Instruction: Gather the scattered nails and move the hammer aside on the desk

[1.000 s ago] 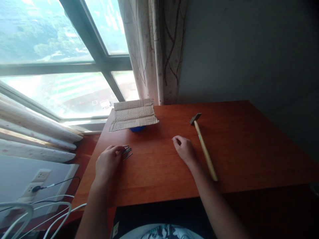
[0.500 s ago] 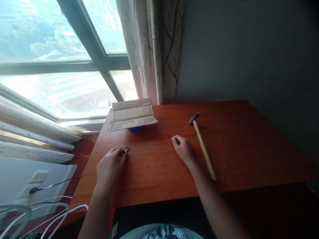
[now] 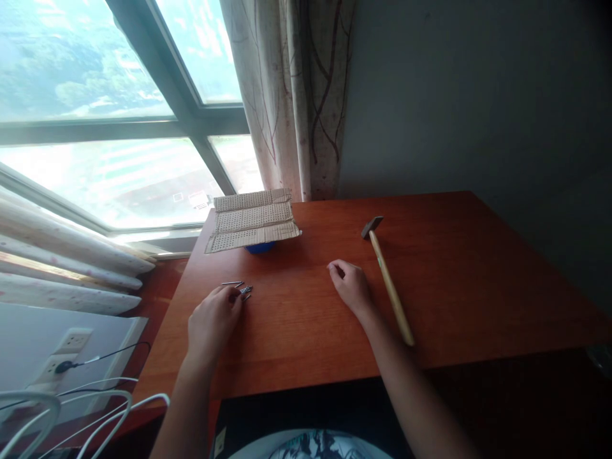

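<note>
Several metal nails (image 3: pixel 246 290) lie in a small loose group on the left part of the wooden table. My left hand (image 3: pixel 214 320) rests there with its fingers curled and its thumb close to the index finger, closed at the nails. The fingertips partly hide which nails they grip. My right hand (image 3: pixel 350 285) rests on the tabletop, fingers curled into a loose fist, with nothing visible in it. To its right lies a hammer (image 3: pixel 391 287) with a wooden handle, its metal head pointing away from me.
At the far left of the table (image 3: pixel 296 344), a perforated cardboard sheet (image 3: pixel 253 220) lies over a blue container (image 3: pixel 261 247). A window and curtains (image 3: pixel 291 95) border the left and back. White cables (image 3: pixel 109 408) and a wall socket (image 3: pixel 74 340) are at lower left.
My left hand has shifted very slightly to the right, and some nails beside its fingertips have moved a little. My right hand and the hammer stay in place.
</note>
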`<action>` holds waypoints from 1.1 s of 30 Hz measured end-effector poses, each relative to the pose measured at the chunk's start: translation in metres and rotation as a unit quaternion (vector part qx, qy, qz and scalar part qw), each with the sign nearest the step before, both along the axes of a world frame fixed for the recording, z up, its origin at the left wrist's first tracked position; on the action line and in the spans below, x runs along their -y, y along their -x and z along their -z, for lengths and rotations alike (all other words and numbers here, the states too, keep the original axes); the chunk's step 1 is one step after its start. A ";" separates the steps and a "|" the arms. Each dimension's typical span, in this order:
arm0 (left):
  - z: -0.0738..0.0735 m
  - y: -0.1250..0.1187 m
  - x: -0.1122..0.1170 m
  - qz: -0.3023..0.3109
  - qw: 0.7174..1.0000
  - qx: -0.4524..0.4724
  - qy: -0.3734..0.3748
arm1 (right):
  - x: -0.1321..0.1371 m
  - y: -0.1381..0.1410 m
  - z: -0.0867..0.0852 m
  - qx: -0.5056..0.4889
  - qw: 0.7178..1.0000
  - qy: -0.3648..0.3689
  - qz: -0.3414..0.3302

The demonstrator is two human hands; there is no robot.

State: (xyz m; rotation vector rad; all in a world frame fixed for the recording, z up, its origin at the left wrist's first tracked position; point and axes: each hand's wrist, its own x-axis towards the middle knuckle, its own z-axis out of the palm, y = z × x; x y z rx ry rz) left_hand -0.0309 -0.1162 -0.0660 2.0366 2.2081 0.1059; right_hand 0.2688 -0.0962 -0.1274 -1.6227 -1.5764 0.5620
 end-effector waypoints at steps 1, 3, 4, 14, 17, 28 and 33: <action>0.001 0.001 0.000 0.003 1.000 0.000 -0.003 | 0.000 0.000 0.000 0.000 1.000 0.000 0.000; 0.002 0.002 0.001 0.005 1.000 0.001 -0.009 | -0.001 0.000 0.001 -0.001 1.000 -0.001 -0.001; 0.002 0.003 0.001 0.006 1.000 0.002 -0.012 | -0.001 0.000 0.001 -0.001 1.000 -0.001 -0.001; 0.000 0.019 0.003 0.070 0.997 -0.019 0.008 | -0.001 -0.001 0.002 -0.001 1.000 -0.006 -0.001; 0.002 0.021 0.002 0.074 0.997 0.000 0.000 | 0.000 -0.001 0.002 -0.002 1.000 -0.008 -0.002; 0.024 0.033 -0.017 0.136 0.983 0.005 -0.125 | 0.000 -0.001 0.003 -0.004 1.000 -0.012 -0.002; 0.024 0.033 -0.011 0.128 0.984 0.003 -0.121 | 0.000 -0.001 0.003 -0.002 1.000 -0.006 -0.001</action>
